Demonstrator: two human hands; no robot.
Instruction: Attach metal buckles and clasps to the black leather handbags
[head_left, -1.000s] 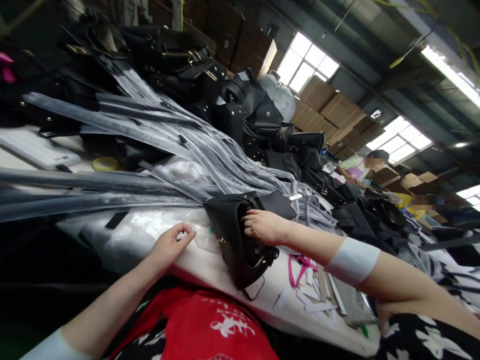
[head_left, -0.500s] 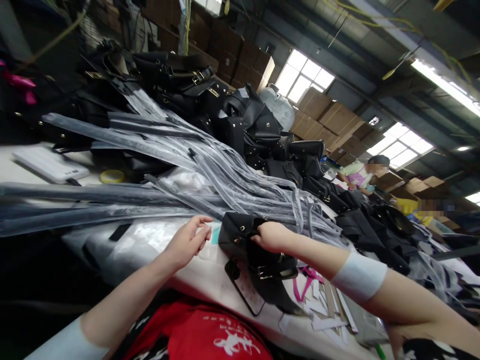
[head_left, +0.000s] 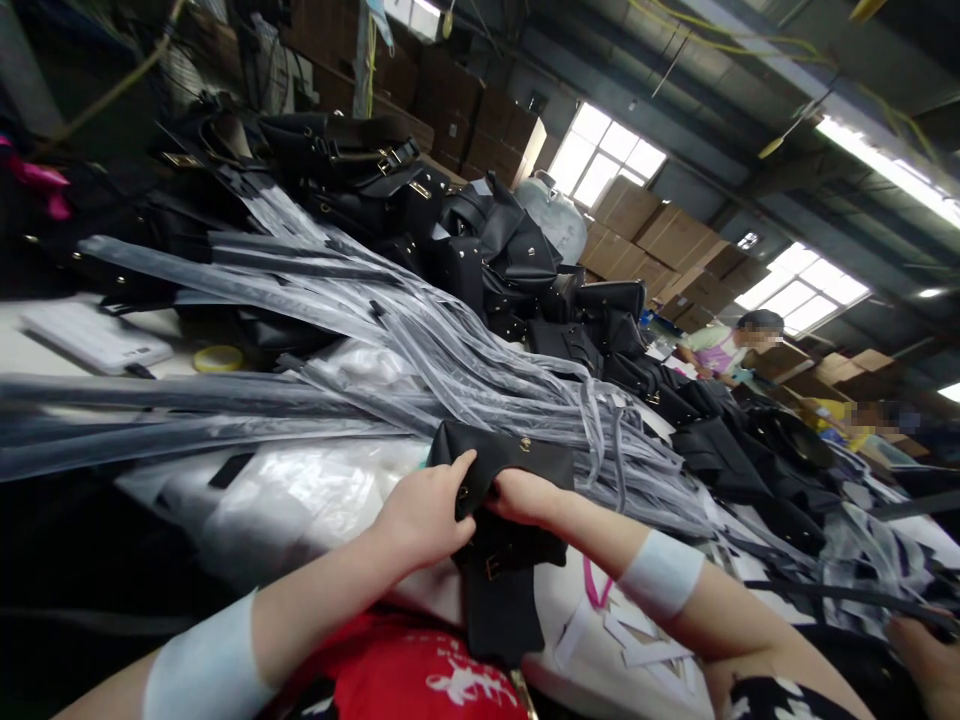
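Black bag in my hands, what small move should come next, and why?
I'd probably spread the black bag slightly wider: the left hand is at its side, and the right hand has its fingertips tucked out of sight at the opening.

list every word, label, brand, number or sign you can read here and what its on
None can be read clearly.
Red apron: small white lettering above a white figure, too blurred to read.
White power bank: dark marks at one end, too small to read.
Black handbag: no lettering I can make out.
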